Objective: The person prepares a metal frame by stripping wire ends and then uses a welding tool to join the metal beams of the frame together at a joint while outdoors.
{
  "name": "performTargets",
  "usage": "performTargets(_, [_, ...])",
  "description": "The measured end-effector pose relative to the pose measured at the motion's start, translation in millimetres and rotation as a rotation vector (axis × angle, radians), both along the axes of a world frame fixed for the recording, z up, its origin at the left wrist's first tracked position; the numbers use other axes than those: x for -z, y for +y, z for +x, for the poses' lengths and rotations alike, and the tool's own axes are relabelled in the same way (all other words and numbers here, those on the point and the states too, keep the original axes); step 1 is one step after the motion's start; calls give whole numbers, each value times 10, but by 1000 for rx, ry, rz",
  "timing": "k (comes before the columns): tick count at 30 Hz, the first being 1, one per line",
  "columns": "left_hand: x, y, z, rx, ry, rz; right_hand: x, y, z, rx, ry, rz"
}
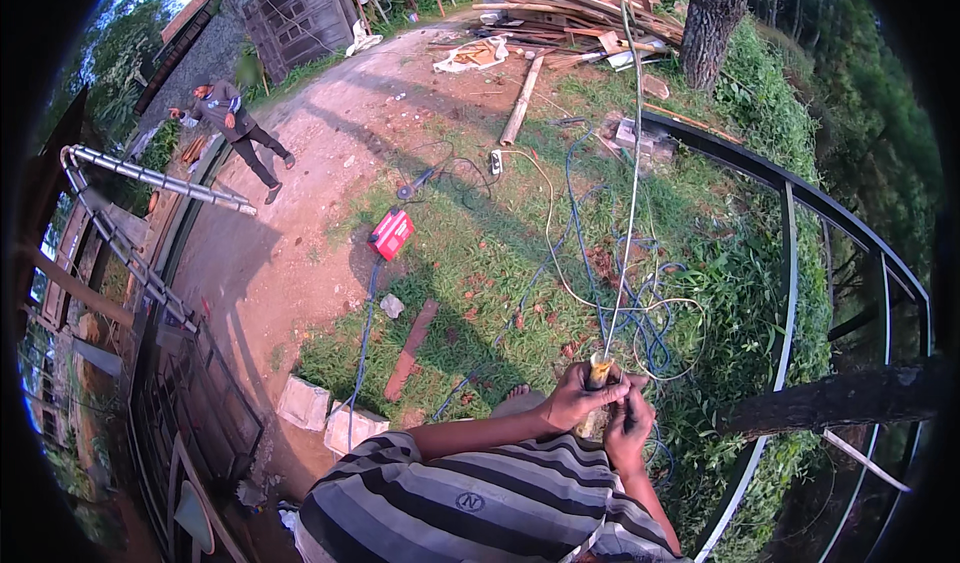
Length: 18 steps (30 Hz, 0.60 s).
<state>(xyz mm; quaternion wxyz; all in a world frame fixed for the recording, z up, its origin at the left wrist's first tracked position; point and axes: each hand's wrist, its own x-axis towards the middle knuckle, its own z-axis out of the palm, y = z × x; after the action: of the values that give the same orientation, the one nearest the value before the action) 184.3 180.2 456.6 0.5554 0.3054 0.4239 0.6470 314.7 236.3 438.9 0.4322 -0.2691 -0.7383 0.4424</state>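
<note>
Left grip [582,399] closed round yellow-topped piece [600,371], right grip [630,425] unclear — blue cable [655,346] tangled ahead

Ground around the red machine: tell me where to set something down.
Bare room: the dirt path left of the red machine, between the person in dark clothes and the pale blocks; more path right of that person. Crowded: the grass right of the machine, where blue cable lies tangled beside the long rod, and the wood pile beyond.
</note>
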Motion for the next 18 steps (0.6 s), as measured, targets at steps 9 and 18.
performTargets(9, [-37,158,46,-36,122,66,28,84,67,-27,-31,-131])
performTargets(18, [-87,210,43,-33,28,28,-12,126,34,-91,-37,-315])
